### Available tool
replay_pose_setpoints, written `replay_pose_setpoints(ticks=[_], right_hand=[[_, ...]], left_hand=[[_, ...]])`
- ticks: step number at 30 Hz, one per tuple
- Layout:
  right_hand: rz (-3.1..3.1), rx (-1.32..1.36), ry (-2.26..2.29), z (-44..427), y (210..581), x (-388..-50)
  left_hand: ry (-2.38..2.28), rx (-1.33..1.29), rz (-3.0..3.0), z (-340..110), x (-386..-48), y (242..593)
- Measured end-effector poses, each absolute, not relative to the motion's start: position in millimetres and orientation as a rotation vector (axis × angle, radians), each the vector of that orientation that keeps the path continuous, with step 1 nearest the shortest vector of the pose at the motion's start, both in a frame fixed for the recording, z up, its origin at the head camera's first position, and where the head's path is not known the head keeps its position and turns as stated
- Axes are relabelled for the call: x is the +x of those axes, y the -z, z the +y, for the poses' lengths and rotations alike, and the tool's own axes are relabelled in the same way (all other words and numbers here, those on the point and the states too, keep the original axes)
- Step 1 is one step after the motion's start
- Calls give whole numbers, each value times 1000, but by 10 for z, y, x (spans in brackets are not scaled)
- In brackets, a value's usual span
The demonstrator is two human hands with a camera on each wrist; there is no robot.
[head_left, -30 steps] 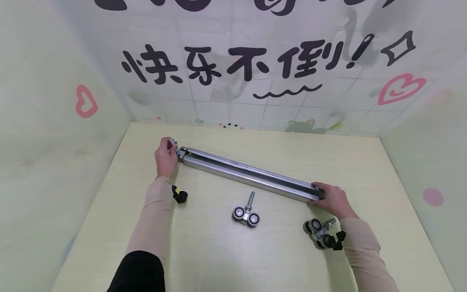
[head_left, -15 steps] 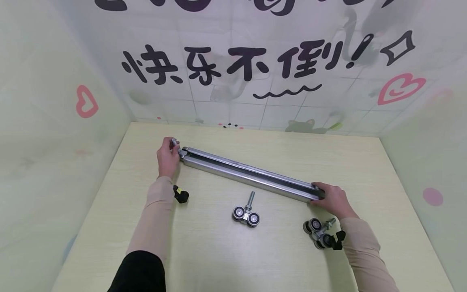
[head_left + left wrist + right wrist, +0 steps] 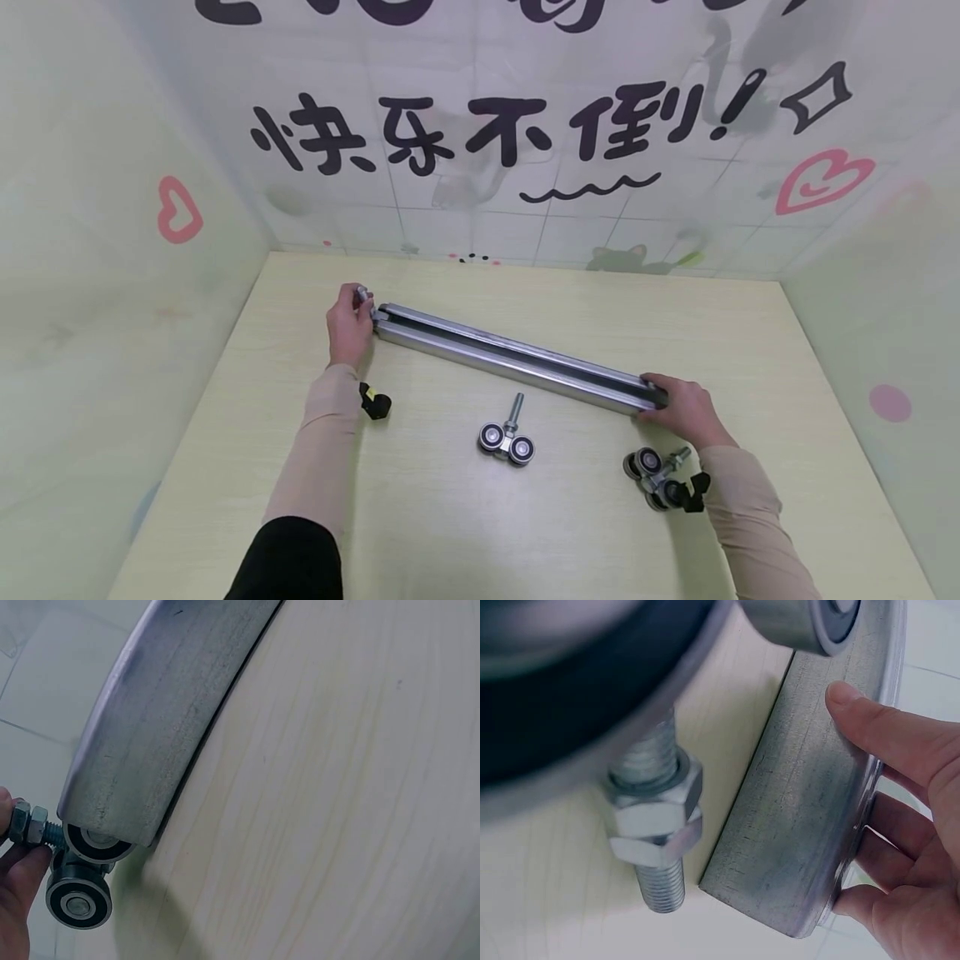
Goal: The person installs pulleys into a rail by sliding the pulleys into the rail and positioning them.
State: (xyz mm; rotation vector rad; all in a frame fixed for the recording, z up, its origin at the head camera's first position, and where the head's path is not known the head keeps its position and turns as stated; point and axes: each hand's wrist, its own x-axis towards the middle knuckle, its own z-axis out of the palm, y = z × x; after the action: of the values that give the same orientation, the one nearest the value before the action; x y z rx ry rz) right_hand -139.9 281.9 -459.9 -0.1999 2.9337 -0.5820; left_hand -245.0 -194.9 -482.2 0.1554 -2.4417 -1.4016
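A silver C-shaped metal rail (image 3: 480, 358) lies slanted across the table, its slot facing up. At the rail's left end my left hand (image 3: 349, 329) pinches the threaded bolt of a roller trolley (image 3: 79, 903). In the left wrist view one wheel is partly inside the rail's end while another sits outside it. My right hand (image 3: 686, 410) grips the rail's right end, thumb on the near face and fingers over the slotted side. A second roller trolley (image 3: 507, 443) lies in front of the rail. A third trolley (image 3: 658, 479) lies near my right wrist.
The pale wood-grain table (image 3: 450, 533) meets printed cloth walls at the back (image 3: 480, 187) and both sides. Black wrist-worn pieces show below the left hand (image 3: 377, 405) and beside the right sleeve (image 3: 696, 493). The third trolley's bolt (image 3: 660, 810) looms large in the right wrist view.
My left hand has shifted slightly right, taking the trolley further into the rail's left end. The right hand, the rail and the other two trolleys have stayed in place.
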Motion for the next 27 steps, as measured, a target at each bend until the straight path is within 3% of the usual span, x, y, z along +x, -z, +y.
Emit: replay_pose_setpoints(ticks=[27], right_hand=[[2935,-201,573,2825,4606,-1409]], left_hand=[[1389,141,-2478,-1894,-2438,4803]])
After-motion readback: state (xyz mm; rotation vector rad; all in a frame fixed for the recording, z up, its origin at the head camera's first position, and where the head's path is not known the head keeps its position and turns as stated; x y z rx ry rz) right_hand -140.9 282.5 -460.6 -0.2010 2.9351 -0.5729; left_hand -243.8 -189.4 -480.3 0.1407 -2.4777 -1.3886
